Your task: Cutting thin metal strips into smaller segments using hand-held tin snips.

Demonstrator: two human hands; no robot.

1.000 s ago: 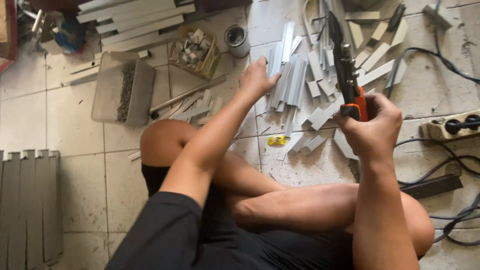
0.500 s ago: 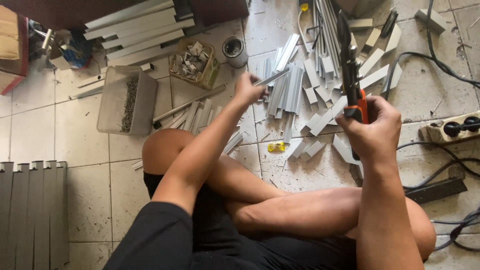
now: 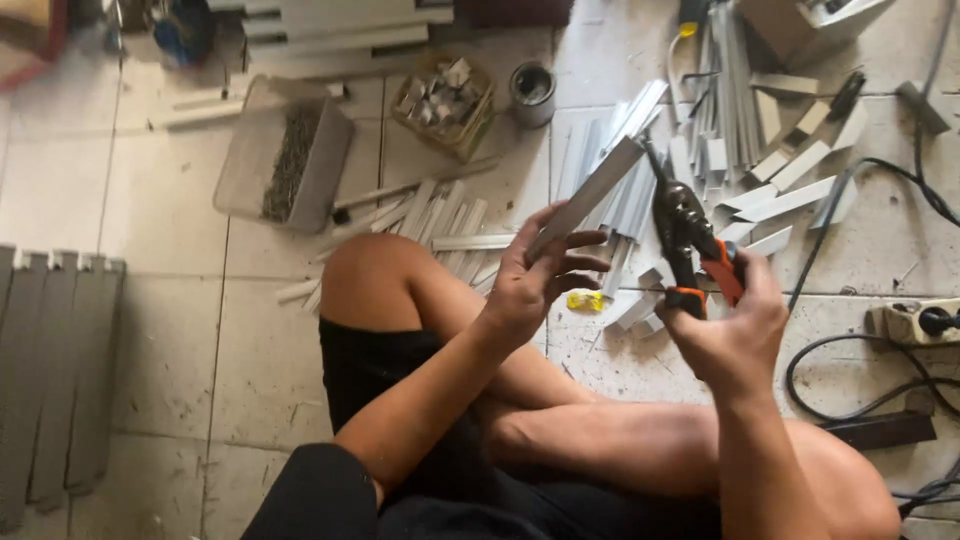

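My left hand (image 3: 535, 280) holds a long grey metal strip (image 3: 590, 195) slanting up to the right. Orange-handled tin snips (image 3: 690, 245) sit in my right hand (image 3: 735, 330), their dark jaws pointing up beside the strip's upper end. Both hands are raised above my crossed legs (image 3: 560, 440). Behind them a pile of cut grey metal pieces (image 3: 690, 160) lies on the tiled floor.
A clear plastic tub of screws (image 3: 285, 160) and a small basket of metal bits (image 3: 445, 100) stand at the back left, a tin can (image 3: 532, 92) beside them. A power strip (image 3: 915, 322) and black cables (image 3: 850, 370) lie right. Grey slats (image 3: 55, 370) lie left.
My left hand has picked a grey strip out of the pile and drawn it back toward me. The snips in my right hand have come down next to the strip.
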